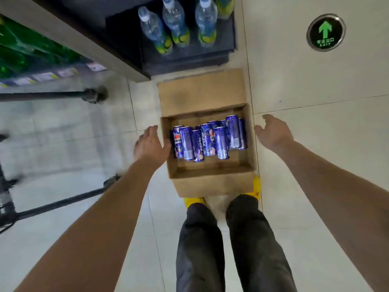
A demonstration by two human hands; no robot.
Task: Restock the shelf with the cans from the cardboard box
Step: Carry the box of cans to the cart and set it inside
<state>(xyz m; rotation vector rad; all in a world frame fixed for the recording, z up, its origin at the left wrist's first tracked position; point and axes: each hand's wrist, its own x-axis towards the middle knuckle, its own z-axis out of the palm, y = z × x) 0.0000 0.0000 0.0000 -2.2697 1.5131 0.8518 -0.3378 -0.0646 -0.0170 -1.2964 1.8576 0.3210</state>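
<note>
This place is a shop, seen from the aisle. A low dark shelf [185,53] carries rows of clear water bottles [179,24]. At the left, green bottles [19,51] stand above a rail of price labels [52,75]. A round green exit marker [325,33] is set in the tiled floor [315,144].

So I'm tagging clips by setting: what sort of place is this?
Probably a shop aisle: bottled drinks on a low shelf, price labels along a shelf edge, a floor exit marker.

The person has bare forearms, dark grey trousers [231,245] and bright yellow shoes [257,185].
</note>
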